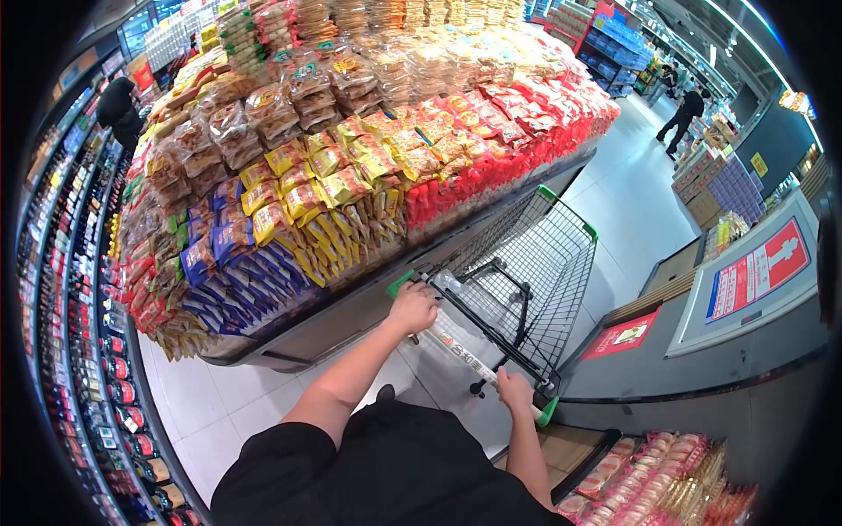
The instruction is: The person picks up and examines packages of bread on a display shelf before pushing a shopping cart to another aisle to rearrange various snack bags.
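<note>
A wire shopping cart (pixel 561 254) with green corner pieces stands in front of me, its basket holding no goods that I can see. Near the left end of its handle, my left hand (pixel 414 307) is closed over the bar. Towards the other end, my right hand (pixel 516 390) grips the same handle (pixel 456 346), which carries a printed label. Clear plastic shows in the cart's folding seat area, just beyond the bar. Both forearms reach forward from a black shirt (pixel 386 473).
A large display of bagged snacks (pixel 342 175) rises left of the cart. Shelves of bottles (pixel 79 307) line the far left. A grey counter panel with a red-and-blue sign (pixel 759 267) borders the right. Packaged goods (pixel 658 473) lie lower right. A person (pixel 684 123) stands up the tiled aisle; another (pixel 118 105) is left.
</note>
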`<state>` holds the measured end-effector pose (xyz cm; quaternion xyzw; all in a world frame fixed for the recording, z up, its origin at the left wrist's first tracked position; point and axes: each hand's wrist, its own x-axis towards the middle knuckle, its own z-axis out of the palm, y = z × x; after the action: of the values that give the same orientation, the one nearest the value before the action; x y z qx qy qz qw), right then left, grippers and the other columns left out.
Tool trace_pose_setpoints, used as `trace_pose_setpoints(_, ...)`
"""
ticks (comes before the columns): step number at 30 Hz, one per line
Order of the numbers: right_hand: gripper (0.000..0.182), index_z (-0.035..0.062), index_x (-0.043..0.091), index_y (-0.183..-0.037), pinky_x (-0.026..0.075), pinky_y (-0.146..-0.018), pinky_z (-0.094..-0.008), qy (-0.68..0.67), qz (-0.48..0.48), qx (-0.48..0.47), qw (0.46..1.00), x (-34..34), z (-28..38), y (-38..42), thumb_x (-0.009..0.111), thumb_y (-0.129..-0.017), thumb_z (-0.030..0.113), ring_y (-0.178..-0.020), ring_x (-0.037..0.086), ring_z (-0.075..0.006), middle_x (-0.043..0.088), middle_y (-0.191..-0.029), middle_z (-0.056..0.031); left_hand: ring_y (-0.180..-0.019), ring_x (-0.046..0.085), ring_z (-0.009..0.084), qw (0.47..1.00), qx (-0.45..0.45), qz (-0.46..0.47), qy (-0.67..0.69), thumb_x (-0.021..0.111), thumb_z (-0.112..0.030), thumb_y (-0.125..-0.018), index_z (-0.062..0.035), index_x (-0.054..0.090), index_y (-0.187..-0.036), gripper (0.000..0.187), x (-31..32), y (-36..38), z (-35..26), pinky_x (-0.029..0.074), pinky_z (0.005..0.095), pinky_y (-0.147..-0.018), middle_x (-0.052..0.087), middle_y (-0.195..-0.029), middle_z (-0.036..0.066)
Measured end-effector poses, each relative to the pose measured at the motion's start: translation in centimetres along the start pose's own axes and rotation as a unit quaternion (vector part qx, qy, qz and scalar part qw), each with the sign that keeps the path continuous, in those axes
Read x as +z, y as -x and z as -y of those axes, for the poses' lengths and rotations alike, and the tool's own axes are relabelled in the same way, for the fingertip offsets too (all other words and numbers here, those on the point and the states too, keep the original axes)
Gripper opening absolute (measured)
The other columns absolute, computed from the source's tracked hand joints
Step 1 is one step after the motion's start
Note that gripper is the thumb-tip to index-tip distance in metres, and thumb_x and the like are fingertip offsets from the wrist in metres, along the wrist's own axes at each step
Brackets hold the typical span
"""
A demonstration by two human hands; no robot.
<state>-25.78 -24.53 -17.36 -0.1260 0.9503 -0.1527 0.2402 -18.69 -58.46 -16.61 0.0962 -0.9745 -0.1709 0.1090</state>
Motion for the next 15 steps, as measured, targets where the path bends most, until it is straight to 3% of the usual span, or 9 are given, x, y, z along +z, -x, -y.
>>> trace_pose_setpoints(1,0.067,0.0081,0.074,-0.072,0.052,-0.074,-0.0395,0.012,-0.041,-0.020,0.999,0.8,-0.6,-0.6,0.038,-0.095,0.060,-0.067,0.070,-0.0267,0.066,-0.057,-0.0070,-0.126,0.054,0.0257,1.000,-0.004,0.008,0.004,0.050,-0.027,-0.085,-0.0138,0.078,-0.097,0.033,-0.1,-0.1,0.1,0.035,0.0487,-0.108,0.069,-0.122,0.006)
trace_pose_setpoints(8,0.066,0.0093,0.074,-0.071,0.052,-0.073,-0.0383,-0.002,-0.022,-0.003,1.000,-0.4,1.1,-1.1,0.038,-0.095,0.059,-0.066,0.070,-0.0250,0.066,-0.058,-0.0057,-0.129,0.054,0.0273,0.998,-0.022,0.052,-0.002,0.051,-0.029,-0.087,-0.0183,0.078,-0.103,0.032,-0.8,-1.0,0.6,0.034,0.0482,-0.110,0.067,-0.128,0.004)
trace_pose_setpoints(10,0.059,0.0087,0.078,-0.094,0.051,-0.089,-0.0480,-0.019,0.064,0.030,0.997,-2.1,2.7,-0.3,0.040,-0.095,0.054,-0.096,0.069,-0.0402,0.073,-0.093,-0.0202,-0.130,0.054,0.0273,0.998,-0.026,0.049,-0.008,0.050,-0.028,-0.086,-0.0191,0.078,-0.103,0.033,-0.8,-1.1,0.8,0.034,0.0483,-0.110,0.067,-0.128,0.004)
trace_pose_setpoints(14,0.059,0.0087,0.078,-0.093,0.051,-0.088,-0.0479,-0.008,0.062,0.028,0.998,-1.4,2.8,-0.9,0.039,-0.095,0.054,-0.095,0.069,-0.0398,0.073,-0.091,-0.0196,-0.130,0.054,0.0270,0.998,-0.029,0.055,-0.017,0.050,-0.028,-0.086,-0.0189,0.078,-0.103,0.034,-1.4,-1.4,1.2,0.034,0.0482,-0.109,0.067,-0.128,0.004)
trace_pose_setpoints(15,0.062,0.0092,0.076,-0.081,0.052,-0.082,-0.0429,0.001,0.033,0.015,0.999,-1.0,2.6,-1.0,0.038,-0.095,0.056,-0.082,0.070,-0.0323,0.070,-0.075,-0.0124,-0.130,0.054,0.0268,0.998,-0.027,0.061,-0.015,0.050,-0.027,-0.085,-0.0188,0.078,-0.103,0.034,-1.4,-1.5,1.3,0.034,0.0478,-0.109,0.067,-0.128,0.004)
